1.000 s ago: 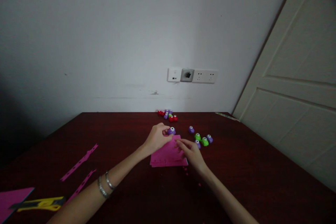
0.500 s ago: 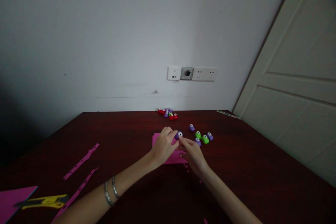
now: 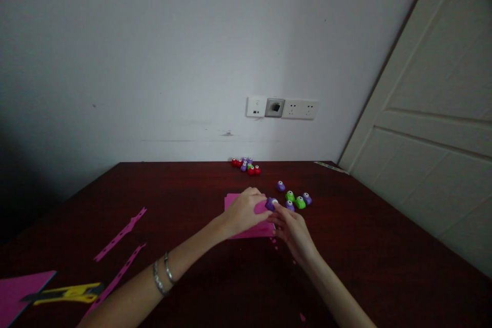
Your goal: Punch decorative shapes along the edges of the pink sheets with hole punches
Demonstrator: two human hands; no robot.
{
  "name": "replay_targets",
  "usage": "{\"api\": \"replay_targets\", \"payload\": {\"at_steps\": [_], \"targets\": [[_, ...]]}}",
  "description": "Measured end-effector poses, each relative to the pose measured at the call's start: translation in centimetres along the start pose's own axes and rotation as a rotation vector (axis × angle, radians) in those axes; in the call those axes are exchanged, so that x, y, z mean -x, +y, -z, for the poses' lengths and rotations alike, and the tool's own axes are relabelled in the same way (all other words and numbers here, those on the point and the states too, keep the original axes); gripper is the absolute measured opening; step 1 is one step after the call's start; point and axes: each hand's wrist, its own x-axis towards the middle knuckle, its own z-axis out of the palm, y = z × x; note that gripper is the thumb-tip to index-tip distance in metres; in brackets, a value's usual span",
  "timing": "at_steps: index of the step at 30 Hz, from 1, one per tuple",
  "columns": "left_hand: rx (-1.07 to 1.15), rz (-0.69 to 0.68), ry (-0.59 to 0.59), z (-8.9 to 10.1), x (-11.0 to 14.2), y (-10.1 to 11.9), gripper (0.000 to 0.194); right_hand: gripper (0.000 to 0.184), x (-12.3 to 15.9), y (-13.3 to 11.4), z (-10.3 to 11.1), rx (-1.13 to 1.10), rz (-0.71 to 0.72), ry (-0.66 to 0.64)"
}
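Note:
A pink paper sheet (image 3: 234, 200) lies on the dark red table (image 3: 184, 195). My left hand (image 3: 244, 211) rests on it with fingers curled, pressing it down. A small purple craft punch (image 3: 271, 203) sits at the sheet's right edge, and my right hand (image 3: 294, 230) pinches it between fingertips. Tiny pink cut-outs (image 3: 275, 244) lie just in front of the sheet.
Loose green and purple punches (image 3: 298, 200) sit right of the sheet, and a cluster of red and purple punches (image 3: 246, 165) lies near the wall. Punched pink strips (image 3: 121, 233), a yellow utility knife (image 3: 65, 293) and another pink sheet (image 3: 19, 289) lie at the left. A door (image 3: 434, 128) stands right.
The purple punch has travelled rightward along the sheet's far edge to its right side. My right hand took hold of it while my left hand settled onto the paper.

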Motion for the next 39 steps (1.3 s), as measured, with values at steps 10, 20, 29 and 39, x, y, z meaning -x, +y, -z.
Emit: {"api": "replay_targets", "payload": {"at_steps": [10,20,29,39], "targets": [[-0.173,0.491,-0.221,2.6,0.5,-11.0,0.022,0.028,0.1,0.6,2.4,-0.015,-0.059,0.012],[0.093,0.474,-0.321,0.8,1.0,-15.1,0.026,0.029,-1.3,1.1,3.7,0.052,-0.149,0.005],[0.095,0.508,-0.236,0.3,0.7,-15.6,0.026,0.024,-1.1,1.0,3.7,0.077,-0.165,-0.021],[0.344,0.579,-0.363,0.1,0.7,-15.4,0.026,0.035,-1.1,0.9,3.6,0.098,-0.165,-0.037]]}}
